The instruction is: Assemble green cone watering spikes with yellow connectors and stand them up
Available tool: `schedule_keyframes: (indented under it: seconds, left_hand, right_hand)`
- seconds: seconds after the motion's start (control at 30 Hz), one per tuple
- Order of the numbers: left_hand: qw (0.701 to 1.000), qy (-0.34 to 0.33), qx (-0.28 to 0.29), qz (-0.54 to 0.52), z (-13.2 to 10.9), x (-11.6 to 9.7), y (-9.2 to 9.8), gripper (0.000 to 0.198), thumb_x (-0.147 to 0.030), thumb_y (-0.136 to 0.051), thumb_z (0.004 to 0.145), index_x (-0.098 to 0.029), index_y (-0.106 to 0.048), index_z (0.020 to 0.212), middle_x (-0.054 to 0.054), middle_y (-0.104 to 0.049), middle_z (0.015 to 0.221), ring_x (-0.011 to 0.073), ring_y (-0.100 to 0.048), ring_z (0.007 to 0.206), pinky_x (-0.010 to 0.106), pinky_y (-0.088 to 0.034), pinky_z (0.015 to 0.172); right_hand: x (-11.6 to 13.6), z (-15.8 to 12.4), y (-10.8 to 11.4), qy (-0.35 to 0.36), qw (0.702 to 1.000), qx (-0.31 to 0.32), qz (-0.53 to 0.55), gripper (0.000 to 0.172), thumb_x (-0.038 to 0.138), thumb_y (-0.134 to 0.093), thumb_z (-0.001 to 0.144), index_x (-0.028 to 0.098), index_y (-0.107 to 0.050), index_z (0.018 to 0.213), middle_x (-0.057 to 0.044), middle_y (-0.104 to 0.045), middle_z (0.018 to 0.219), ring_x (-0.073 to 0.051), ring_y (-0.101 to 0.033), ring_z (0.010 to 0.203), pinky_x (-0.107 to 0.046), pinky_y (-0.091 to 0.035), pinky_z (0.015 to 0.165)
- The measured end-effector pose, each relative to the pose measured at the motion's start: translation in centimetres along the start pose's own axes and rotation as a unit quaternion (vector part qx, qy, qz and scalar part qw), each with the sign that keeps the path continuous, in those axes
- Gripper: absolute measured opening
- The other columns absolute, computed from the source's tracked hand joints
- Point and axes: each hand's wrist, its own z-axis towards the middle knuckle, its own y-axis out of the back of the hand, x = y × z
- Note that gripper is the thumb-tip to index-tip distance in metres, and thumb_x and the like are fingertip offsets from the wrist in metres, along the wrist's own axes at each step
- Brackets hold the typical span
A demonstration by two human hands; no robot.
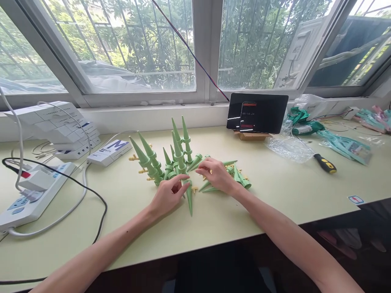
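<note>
My left hand [171, 193] is closed, thumb and forefinger pinching the upper end of a green plastic watering spike [190, 201] whose tip points toward the table's front. My right hand [215, 173] is a little to the right, its fingers pinched together above the loose parts; a bit of yellow shows by them, but what they hold is hidden. Behind my left hand stand several green spikes [143, 156] stacked into one another, with yellow valves [133, 157] sticking out at the left. Under and beyond my right hand lies a pile of loose green spikes [242, 179] with small yellow pieces. One yellow valve [194, 189] lies between my hands.
White boxes [70, 130] are stacked at the back left, near a power strip [36, 197] with cables. A tablet [262, 114] and a phone showing a timer lean at the back. Plastic bags [305, 122] and a yellow-black screwdriver [325, 163] lie to the right.
</note>
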Motion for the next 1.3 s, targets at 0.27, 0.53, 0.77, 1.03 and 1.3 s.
schedule_keyframes:
  seconds: [0.27, 0.53, 0.77, 1.03, 1.3]
  left_hand:
    - [0.998, 0.031, 0.025, 0.039, 0.5, 0.3, 0.4, 0.027, -0.039, -0.055, 0.092, -0.017, -0.070, 0.097, -0.008, -0.038, 0.049, 0.0086, -0.032, 0.046, 0.023, -0.030, 0.050]
    - [0.997, 0.035, 0.036, 0.053, 0.8, 0.8, 0.8, 0.028, -0.042, -0.057, 0.091, -0.018, -0.070, 0.094, -0.007, -0.041, 0.050, 0.0086, -0.035, 0.046, 0.023, -0.030, 0.050]
    - [0.998, 0.015, 0.035, 0.052, 0.9, 0.9, 0.9, 0.025, -0.041, -0.058, 0.090, -0.017, -0.067, 0.089, -0.008, -0.039, 0.049, 0.0082, -0.032, 0.046, 0.022, -0.030, 0.048]
    - [1.000, -0.016, -0.008, 0.023, 0.4, 0.6, 0.9, 0.018, -0.036, -0.057, 0.092, -0.018, -0.059, 0.094, -0.008, -0.045, 0.054, 0.0081, -0.033, 0.047, 0.021, -0.032, 0.048]
    - [0.999, -0.025, -0.035, 0.006, 0.3, 0.8, 1.0, 0.014, -0.033, -0.058, 0.092, -0.019, -0.058, 0.097, -0.006, -0.050, 0.056, 0.0086, -0.038, 0.048, 0.021, -0.035, 0.048]
  right_hand:
    - [0.0, -0.7, 0.0, -0.005, 0.999, 0.038, 0.001, 0.020, 0.027, -0.056, 0.094, 0.017, -0.057, 0.078, 0.004, -0.049, 0.061, -0.010, -0.042, 0.056, -0.023, -0.035, 0.059]
    - [0.1, -0.9, -0.1, 0.028, 0.999, 0.019, -0.014, 0.014, 0.020, -0.055, 0.094, 0.016, -0.064, 0.084, 0.000, -0.057, 0.067, -0.012, -0.050, 0.063, -0.024, -0.040, 0.064]
    - [0.0, -1.2, -0.3, 0.027, 1.000, 0.006, 0.012, 0.017, 0.015, -0.048, 0.095, 0.016, -0.064, 0.100, -0.006, -0.068, 0.086, -0.015, -0.062, 0.075, -0.027, -0.047, 0.071]
    - [0.5, -1.3, -0.2, 0.000, 1.000, 0.014, 0.019, 0.012, 0.017, -0.047, 0.095, 0.017, -0.058, 0.099, -0.001, -0.063, 0.074, -0.013, -0.058, 0.066, -0.026, -0.046, 0.068]
    - [0.6, -1.5, 0.1, -0.007, 0.998, 0.055, 0.009, 0.010, 0.018, -0.044, 0.096, 0.018, -0.054, 0.097, 0.000, -0.062, 0.073, -0.012, -0.052, 0.060, -0.025, -0.043, 0.064]
